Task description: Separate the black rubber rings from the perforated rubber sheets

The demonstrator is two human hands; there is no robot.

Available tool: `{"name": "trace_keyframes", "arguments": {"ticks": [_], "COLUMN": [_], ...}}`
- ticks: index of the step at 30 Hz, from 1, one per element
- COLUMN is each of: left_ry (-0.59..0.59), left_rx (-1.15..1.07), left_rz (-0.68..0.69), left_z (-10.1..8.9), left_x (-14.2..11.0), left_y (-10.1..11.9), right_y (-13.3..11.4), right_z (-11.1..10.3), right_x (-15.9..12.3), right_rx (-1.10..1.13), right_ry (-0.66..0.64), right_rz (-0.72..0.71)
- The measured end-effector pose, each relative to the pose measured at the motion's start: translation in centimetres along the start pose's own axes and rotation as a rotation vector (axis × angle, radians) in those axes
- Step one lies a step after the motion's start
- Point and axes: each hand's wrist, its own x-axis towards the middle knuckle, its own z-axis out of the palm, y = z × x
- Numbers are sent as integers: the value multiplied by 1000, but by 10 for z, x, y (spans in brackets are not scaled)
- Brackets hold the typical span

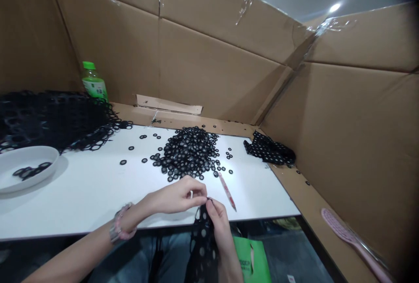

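My left hand (175, 196) sits just below the ring pile (188, 154); a careless nudge could scatter it. Its fingertips and my right hand (220, 226) narrowly pinch the top of the black sheet (203, 248); a slip could drop it. Its long axis hangs nearly vertical, pointing down past the table edge (65, 236). The pick (227, 191) lies just beside my right hand, easily knocked.
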Motion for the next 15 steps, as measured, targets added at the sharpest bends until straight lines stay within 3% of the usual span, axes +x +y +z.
{"name": "trace_keyframes", "arguments": {"ticks": [3,7,10,13,15], "left_ry": [0,-76,-76,26,202], "left_rx": [74,170,195,139,121], "left_rz": [32,146,169,100,-11], "left_z": [-3,-8,-4,1,-5], "left_x": [-3,-2,1,5,11], "left_y": [3,8,9,-1,-16], "right_y": [-3,3,8,9,8], "right_z": [3,6,4,-1,-3], "right_x": [1,2,1,-1,-4], "right_rx": [-8,-14,40,163,237], "right_ry": [-34,131,187,217,192], "right_rz": [-11,33,90,172,216]}}
